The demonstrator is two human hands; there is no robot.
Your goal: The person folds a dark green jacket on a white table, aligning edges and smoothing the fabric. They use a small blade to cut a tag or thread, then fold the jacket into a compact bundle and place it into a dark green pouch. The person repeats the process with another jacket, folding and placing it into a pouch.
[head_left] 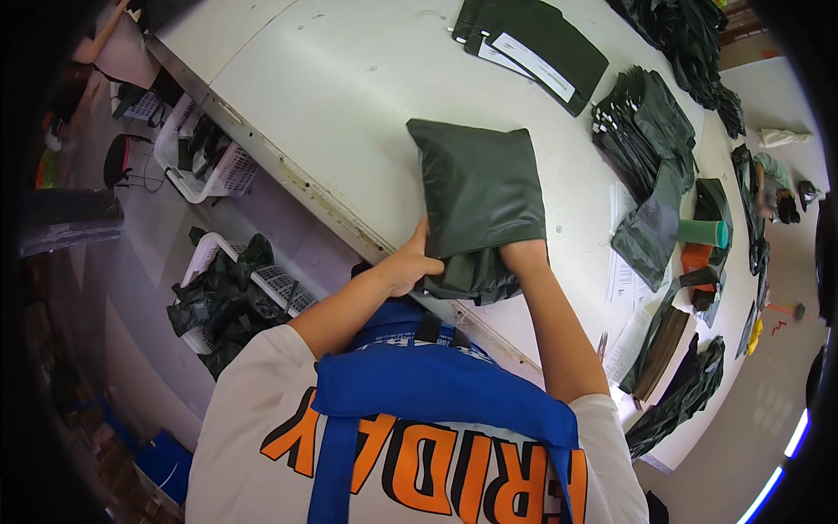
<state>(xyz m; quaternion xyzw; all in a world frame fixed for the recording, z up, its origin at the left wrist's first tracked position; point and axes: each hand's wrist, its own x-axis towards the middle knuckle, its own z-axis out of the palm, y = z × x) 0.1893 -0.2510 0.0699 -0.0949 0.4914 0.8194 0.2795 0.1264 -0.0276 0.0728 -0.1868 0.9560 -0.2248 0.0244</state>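
Note:
A dark green plastic mailer bag (478,188), filled and bulging, lies on the white table (349,96) near its front edge. My left hand (410,262) grips the bag's open end at the lower left, thumb on top. My right hand (522,256) is pushed into the bag's opening, with the fingers hidden inside. Both forearms reach up from the lower edge, over a blue apron strap on a white shirt.
Stacks of dark bags (642,131) lie to the right, flat bags with white labels (532,44) at the back. A green cup (703,233) and paper sheets (624,279) sit at right. White baskets (223,170) with dark items stand left of the table, on the floor.

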